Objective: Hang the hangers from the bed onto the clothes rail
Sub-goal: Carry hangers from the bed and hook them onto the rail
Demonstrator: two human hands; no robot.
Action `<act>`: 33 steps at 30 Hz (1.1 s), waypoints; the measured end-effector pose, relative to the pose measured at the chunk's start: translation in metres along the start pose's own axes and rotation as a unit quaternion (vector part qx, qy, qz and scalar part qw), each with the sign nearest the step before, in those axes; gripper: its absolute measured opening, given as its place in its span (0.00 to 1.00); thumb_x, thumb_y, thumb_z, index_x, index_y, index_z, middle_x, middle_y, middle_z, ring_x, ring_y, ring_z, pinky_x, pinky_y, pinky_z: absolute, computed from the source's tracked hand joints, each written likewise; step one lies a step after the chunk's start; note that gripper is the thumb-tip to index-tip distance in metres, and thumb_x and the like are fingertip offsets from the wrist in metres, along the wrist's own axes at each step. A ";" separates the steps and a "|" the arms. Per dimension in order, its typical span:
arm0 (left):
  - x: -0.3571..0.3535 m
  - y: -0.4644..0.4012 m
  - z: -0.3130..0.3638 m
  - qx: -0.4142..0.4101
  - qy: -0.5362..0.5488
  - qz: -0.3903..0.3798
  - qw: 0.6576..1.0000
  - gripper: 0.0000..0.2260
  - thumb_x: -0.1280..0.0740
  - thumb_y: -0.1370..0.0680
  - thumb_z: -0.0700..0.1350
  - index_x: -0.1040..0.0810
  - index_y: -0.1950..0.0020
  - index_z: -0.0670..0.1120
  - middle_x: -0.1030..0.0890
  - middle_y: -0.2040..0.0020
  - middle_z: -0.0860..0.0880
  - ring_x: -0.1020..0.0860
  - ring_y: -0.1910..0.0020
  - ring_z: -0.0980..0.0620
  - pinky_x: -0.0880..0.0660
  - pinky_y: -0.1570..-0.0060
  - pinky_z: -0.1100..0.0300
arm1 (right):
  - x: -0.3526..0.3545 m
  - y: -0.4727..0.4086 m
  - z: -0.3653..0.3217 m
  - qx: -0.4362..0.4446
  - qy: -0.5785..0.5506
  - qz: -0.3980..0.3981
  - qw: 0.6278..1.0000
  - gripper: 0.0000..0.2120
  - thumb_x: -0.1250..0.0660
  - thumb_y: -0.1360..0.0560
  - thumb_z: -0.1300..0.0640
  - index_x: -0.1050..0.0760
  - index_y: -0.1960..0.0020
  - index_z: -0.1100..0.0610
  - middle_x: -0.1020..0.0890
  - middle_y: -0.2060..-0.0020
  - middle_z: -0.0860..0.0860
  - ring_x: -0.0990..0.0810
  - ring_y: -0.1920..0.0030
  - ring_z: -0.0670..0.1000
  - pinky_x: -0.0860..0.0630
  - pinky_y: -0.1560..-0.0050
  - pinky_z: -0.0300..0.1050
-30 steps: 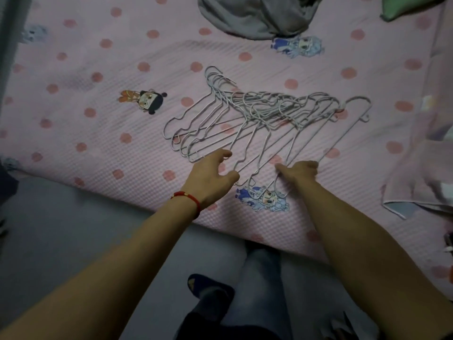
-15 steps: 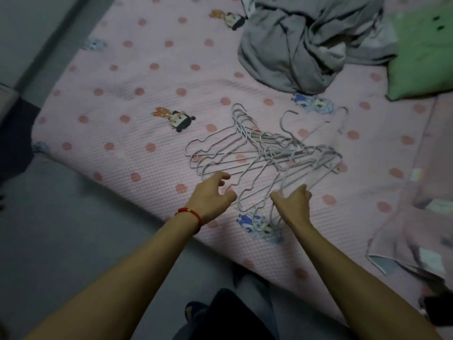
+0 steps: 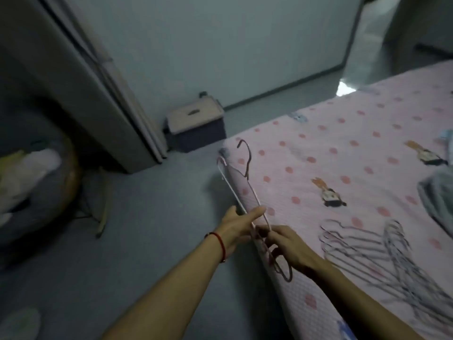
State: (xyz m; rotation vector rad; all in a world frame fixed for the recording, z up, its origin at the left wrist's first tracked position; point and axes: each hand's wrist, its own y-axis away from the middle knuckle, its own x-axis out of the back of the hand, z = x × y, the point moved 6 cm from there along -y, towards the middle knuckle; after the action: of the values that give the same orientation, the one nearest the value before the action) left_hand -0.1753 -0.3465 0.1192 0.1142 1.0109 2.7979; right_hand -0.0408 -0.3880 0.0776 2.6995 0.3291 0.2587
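Observation:
A thin wire hanger (image 3: 247, 190), maybe two held together, is lifted over the bed's left edge with the hooks pointing away from me. My right hand (image 3: 286, 249) grips its near end. My left hand (image 3: 239, 225) holds the wires further along, thumb stretched over them. A pile of several grey wire hangers (image 3: 382, 251) lies on the pink dotted bed (image 3: 343, 148) to the right of my hands. No clothes rail is in view.
A lidded dark box (image 3: 196, 123) stands on the grey floor by the wall. A tall white cabinet edge (image 3: 107, 89) rises at the left, with a round basket of cloth (image 3: 29, 187) beside it. Grey clothing (image 3: 438, 202) lies at the bed's right edge.
My view has swung left, from the bed to the floor and wall. Both hands have picked a hanger out of the pile and lifted it off the bed.

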 end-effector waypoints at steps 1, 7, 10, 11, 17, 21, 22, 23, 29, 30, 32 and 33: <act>0.032 0.009 0.004 -0.005 0.042 0.014 0.999 0.22 0.24 0.26 0.50 0.31 0.39 0.47 0.18 0.45 0.46 0.16 0.47 0.44 0.19 0.46 0.48 | -0.024 -0.008 -0.024 0.011 0.012 -0.036 0.999 0.28 0.40 0.29 0.37 0.17 0.44 0.57 0.15 0.54 0.61 0.17 0.58 0.59 0.18 0.56 0.58; 0.235 0.075 -0.006 -0.072 0.216 0.122 0.966 0.22 0.23 0.28 0.45 0.32 0.43 0.45 0.25 0.48 0.41 0.18 0.51 0.41 0.18 0.57 0.48 | -0.203 -0.044 -0.136 0.060 0.111 -0.214 0.969 0.22 0.38 0.30 0.46 0.19 0.42 0.57 0.16 0.51 0.58 0.15 0.55 0.57 0.16 0.57 0.56; 0.343 0.112 -0.029 -0.099 0.286 0.205 0.931 0.46 0.18 0.33 0.50 0.42 0.24 0.44 0.24 0.43 0.36 0.18 0.46 0.37 0.18 0.50 0.42 | -0.291 -0.054 -0.178 0.065 0.108 -0.260 0.957 0.23 0.37 0.30 0.43 0.21 0.37 0.46 0.17 0.41 0.51 0.16 0.44 0.52 0.17 0.46 0.50; 0.377 0.125 -0.038 -0.102 0.303 0.226 0.920 0.50 0.17 0.36 0.53 0.42 0.23 0.42 0.22 0.45 0.36 0.18 0.45 0.36 0.18 0.50 0.42 | -0.319 -0.058 -0.188 0.065 0.106 -0.270 0.955 0.22 0.37 0.29 0.42 0.21 0.37 0.44 0.17 0.40 0.50 0.17 0.42 0.50 0.17 0.43 0.51; 0.537 0.206 -0.094 -0.107 0.384 0.346 0.849 0.40 0.20 0.31 0.50 0.41 0.28 0.51 0.24 0.40 0.32 0.20 0.42 0.33 0.19 0.48 0.39 | -0.497 -0.057 -0.225 0.051 0.150 -0.355 0.921 0.17 0.43 0.17 0.39 0.22 0.35 0.43 0.18 0.40 0.54 0.14 0.47 0.57 0.17 0.49 0.50; 0.613 0.246 -0.113 -0.135 0.432 0.398 0.798 0.51 0.20 0.30 0.50 0.52 0.19 0.54 0.24 0.41 0.34 0.19 0.46 0.34 0.18 0.50 0.40 | -0.596 -0.050 -0.264 0.069 0.166 -0.411 0.894 0.17 0.46 0.16 0.39 0.24 0.34 0.41 0.17 0.42 0.55 0.13 0.56 0.55 0.16 0.50 0.50; 0.631 0.255 -0.113 -0.144 0.442 0.412 0.784 0.52 0.19 0.32 0.51 0.52 0.19 0.54 0.24 0.40 0.34 0.19 0.48 0.35 0.18 0.50 0.41 | -0.616 -0.049 -0.276 0.082 0.168 -0.426 0.885 0.17 0.46 0.16 0.38 0.24 0.34 0.40 0.17 0.43 0.55 0.14 0.58 0.54 0.16 0.52 0.49; 0.649 0.264 -0.113 -0.153 0.447 0.428 0.770 0.54 0.18 0.34 0.54 0.50 0.19 0.55 0.25 0.38 0.33 0.19 0.51 0.36 0.18 0.50 0.40 | -0.636 -0.048 -0.289 0.094 0.168 -0.441 0.877 0.17 0.46 0.17 0.38 0.24 0.35 0.39 0.17 0.44 0.55 0.16 0.60 0.52 0.17 0.55 0.46; 0.745 0.317 -0.080 -0.185 0.391 0.518 0.738 0.53 0.22 0.36 0.66 0.47 0.20 0.58 0.28 0.28 0.44 0.17 0.43 0.40 0.19 0.44 0.41 | -0.730 -0.069 -0.368 0.152 0.132 -0.506 0.839 0.18 0.48 0.15 0.40 0.22 0.36 0.40 0.15 0.48 0.61 0.22 0.65 0.52 0.28 0.68 0.39; 0.758 0.328 -0.073 -0.176 0.366 0.548 0.732 0.48 0.24 0.34 0.68 0.43 0.21 0.57 0.28 0.28 0.46 0.19 0.41 0.42 0.20 0.42 0.41 | -0.744 -0.074 -0.383 0.161 0.120 -0.515 0.833 0.19 0.48 0.15 0.40 0.22 0.35 0.40 0.15 0.48 0.62 0.23 0.65 0.53 0.28 0.68 0.39; 0.786 0.353 -0.059 -0.160 0.291 0.632 0.700 0.36 0.29 0.27 0.65 0.36 0.24 0.54 0.26 0.30 0.49 0.22 0.38 0.46 0.22 0.40 0.44 | -0.771 -0.085 -0.415 0.183 0.115 -0.528 0.821 0.20 0.49 0.15 0.39 0.22 0.34 0.40 0.15 0.48 0.62 0.23 0.64 0.54 0.27 0.67 0.41; 0.799 0.366 -0.052 -0.147 0.248 0.673 0.681 0.30 0.31 0.24 0.62 0.33 0.26 0.52 0.23 0.33 0.49 0.22 0.39 0.48 0.21 0.42 0.47 | -0.785 -0.087 -0.432 0.193 0.114 -0.535 0.815 0.20 0.50 0.15 0.39 0.22 0.34 0.40 0.16 0.48 0.63 0.23 0.64 0.54 0.27 0.67 0.41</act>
State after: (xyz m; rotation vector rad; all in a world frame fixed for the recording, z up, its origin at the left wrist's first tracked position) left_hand -1.0143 -0.5129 0.3268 0.0577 0.5245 4.5334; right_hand -0.9053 -0.3588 0.3270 2.3447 2.0371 0.1680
